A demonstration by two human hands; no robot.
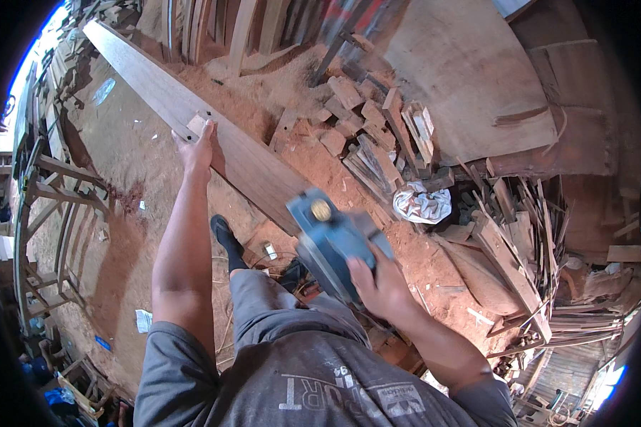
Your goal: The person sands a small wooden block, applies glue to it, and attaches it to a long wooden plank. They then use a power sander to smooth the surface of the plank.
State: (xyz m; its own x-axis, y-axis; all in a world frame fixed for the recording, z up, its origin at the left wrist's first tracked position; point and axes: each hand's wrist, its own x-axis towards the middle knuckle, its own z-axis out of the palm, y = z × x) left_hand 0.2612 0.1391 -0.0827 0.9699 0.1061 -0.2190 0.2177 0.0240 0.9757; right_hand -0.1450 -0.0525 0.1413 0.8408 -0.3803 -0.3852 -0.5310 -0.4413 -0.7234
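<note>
Long brown wooden plank (192,121): our left hand (196,149) presses flat on it, fingers spread, while our right hand (377,281) grips the blue electric planer (331,242) at its near end.

Few packages or printed items show in this workshop scene: a crumpled white bag (421,203) with dark markings lies right of centre among wood scraps, a small white box (271,250) sits on the sawdust floor near centre, and a crumpled white paper (144,320) lies at lower left.
</note>
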